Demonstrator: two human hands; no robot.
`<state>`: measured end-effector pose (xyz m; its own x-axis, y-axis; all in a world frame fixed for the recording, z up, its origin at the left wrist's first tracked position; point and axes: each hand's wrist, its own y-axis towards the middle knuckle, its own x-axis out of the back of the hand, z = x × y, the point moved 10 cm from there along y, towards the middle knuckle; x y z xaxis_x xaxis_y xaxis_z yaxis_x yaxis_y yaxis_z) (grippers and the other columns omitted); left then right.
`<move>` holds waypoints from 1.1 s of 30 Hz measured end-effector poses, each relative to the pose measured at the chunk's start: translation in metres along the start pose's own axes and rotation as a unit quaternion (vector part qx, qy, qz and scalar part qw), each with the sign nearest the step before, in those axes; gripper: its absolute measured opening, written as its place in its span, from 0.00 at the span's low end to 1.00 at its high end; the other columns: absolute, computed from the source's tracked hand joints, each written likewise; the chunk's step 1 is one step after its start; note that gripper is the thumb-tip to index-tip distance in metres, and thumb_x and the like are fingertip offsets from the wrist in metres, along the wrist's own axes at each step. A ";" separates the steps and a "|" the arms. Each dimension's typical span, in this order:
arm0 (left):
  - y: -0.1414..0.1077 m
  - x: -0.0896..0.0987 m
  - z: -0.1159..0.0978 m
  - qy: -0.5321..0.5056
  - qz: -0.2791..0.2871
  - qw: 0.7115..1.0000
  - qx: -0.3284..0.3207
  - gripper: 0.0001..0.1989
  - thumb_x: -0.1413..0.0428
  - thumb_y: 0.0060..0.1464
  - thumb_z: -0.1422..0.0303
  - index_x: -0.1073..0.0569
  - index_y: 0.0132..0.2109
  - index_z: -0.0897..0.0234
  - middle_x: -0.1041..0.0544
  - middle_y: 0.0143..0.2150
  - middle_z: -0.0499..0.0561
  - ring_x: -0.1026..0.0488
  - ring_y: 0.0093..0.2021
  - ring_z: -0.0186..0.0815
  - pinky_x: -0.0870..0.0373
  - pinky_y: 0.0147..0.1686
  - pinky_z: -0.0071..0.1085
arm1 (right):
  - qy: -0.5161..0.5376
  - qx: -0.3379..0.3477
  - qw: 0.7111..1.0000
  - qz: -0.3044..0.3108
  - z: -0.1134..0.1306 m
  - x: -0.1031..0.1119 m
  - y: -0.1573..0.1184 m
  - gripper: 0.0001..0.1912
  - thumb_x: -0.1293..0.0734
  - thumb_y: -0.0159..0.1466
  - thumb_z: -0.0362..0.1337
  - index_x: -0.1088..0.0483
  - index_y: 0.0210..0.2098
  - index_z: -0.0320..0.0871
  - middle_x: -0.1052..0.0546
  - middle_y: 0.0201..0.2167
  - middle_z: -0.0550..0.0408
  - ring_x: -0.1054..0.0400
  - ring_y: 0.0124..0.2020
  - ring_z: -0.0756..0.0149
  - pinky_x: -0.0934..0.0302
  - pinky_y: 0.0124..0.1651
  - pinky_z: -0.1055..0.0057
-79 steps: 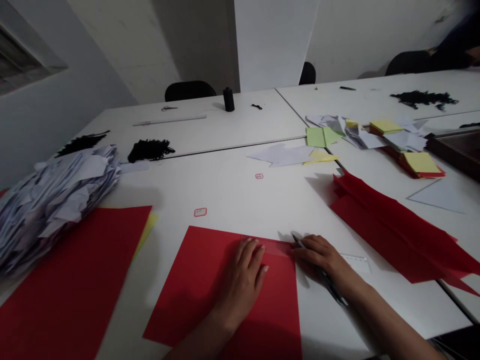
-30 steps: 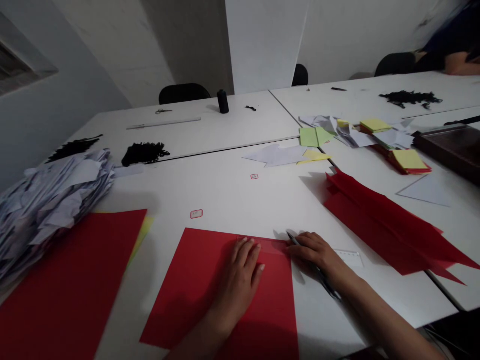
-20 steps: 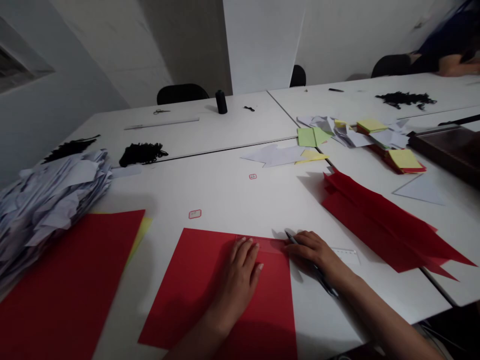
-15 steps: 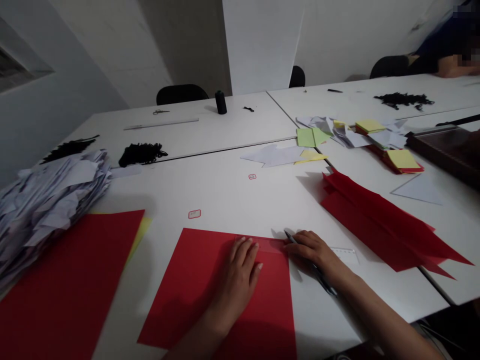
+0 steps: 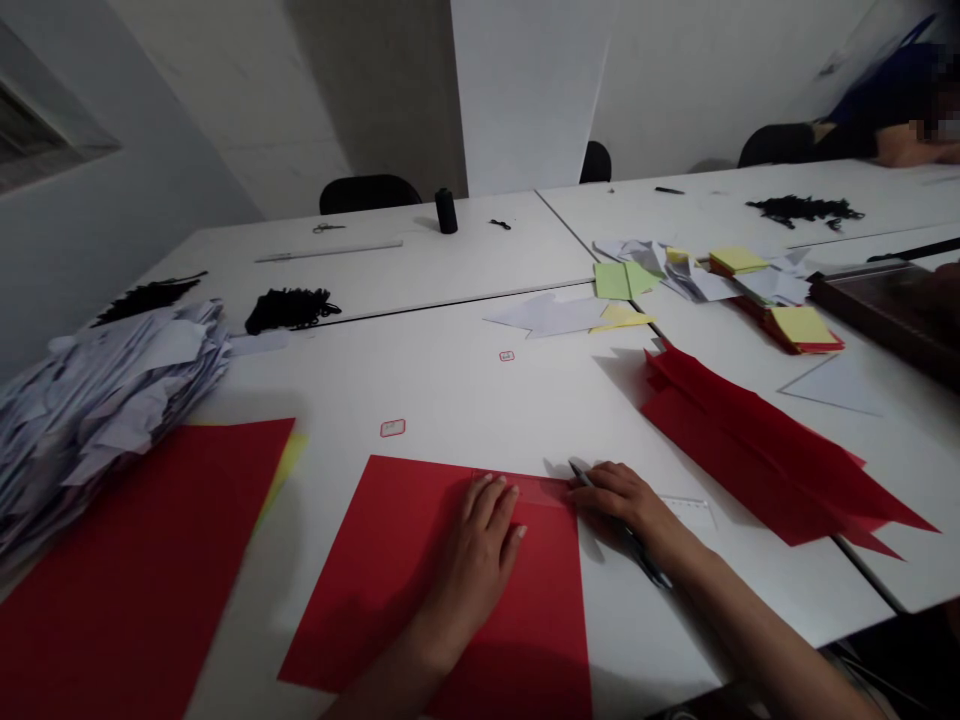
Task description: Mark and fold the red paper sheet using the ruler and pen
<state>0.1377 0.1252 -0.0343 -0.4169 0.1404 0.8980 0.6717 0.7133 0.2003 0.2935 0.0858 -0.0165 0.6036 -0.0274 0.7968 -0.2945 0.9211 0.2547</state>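
left hand (image 5: 472,575), fingers slightly apart, flat on clear ruler (image 5: 544,490) along red paper's (image 5: 360,580) far edge; right hand (image 5: 634,510), fingers clamped on pen (image 5: 649,562).

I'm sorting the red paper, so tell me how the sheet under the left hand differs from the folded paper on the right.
The sheet lies flat, while the folded paper is creased into layers that stand partly up. The left hand rests on the sheet; no hand touches the folded paper. The sheet's far edge is straight, whereas the folded paper's near end splits into points. Both are red.
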 end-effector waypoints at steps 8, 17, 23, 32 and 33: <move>-0.001 0.000 0.000 -0.002 -0.005 1.000 0.000 0.19 0.52 0.63 0.69 0.36 0.60 0.60 0.35 0.62 0.55 0.43 0.65 0.43 0.36 0.60 0.44 | -0.006 0.010 1.000 -0.010 0.001 0.001 0.000 0.12 0.43 0.69 0.34 0.32 0.49 0.47 0.28 0.38 0.50 0.35 0.39 0.62 0.40 0.42 0.62; -0.001 0.002 0.000 -0.009 -0.011 1.000 0.002 0.20 0.52 0.63 0.69 0.37 0.61 0.58 0.35 0.62 0.54 0.43 0.65 0.44 0.35 0.59 0.45 | -0.005 0.014 1.000 -0.013 0.002 0.003 0.001 0.12 0.43 0.69 0.34 0.31 0.49 0.47 0.28 0.38 0.50 0.34 0.39 0.62 0.39 0.41 0.62; -0.001 0.001 0.000 -0.005 -0.014 1.000 -0.002 0.19 0.52 0.63 0.69 0.37 0.61 0.59 0.36 0.62 0.54 0.44 0.65 0.43 0.36 0.59 0.44 | -0.004 0.008 1.000 -0.005 0.002 0.002 0.000 0.13 0.43 0.69 0.32 0.32 0.49 0.47 0.28 0.39 0.50 0.35 0.39 0.61 0.39 0.42 0.61; 0.001 0.003 -0.002 0.000 -0.015 1.000 -0.009 0.19 0.52 0.63 0.70 0.37 0.60 0.60 0.34 0.61 0.55 0.42 0.64 0.43 0.34 0.58 0.43 | 0.058 0.014 0.996 -0.067 -0.006 0.014 0.003 0.13 0.44 0.70 0.35 0.31 0.49 0.47 0.25 0.36 0.50 0.31 0.37 0.63 0.36 0.40 0.64; 0.001 0.004 -0.002 -0.006 -0.020 1.000 -0.011 0.19 0.52 0.63 0.70 0.37 0.60 0.60 0.34 0.61 0.55 0.42 0.64 0.44 0.34 0.58 0.43 | 0.081 0.001 0.994 -0.077 -0.008 0.018 0.007 0.13 0.43 0.70 0.37 0.30 0.49 0.46 0.24 0.37 0.50 0.30 0.37 0.63 0.35 0.40 0.65</move>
<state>0.1380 0.1249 -0.0295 -0.4504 0.1203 0.8847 0.6672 0.7038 0.2440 0.3085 0.0948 -0.0049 0.7526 -0.1048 0.6501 -0.1910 0.9101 0.3678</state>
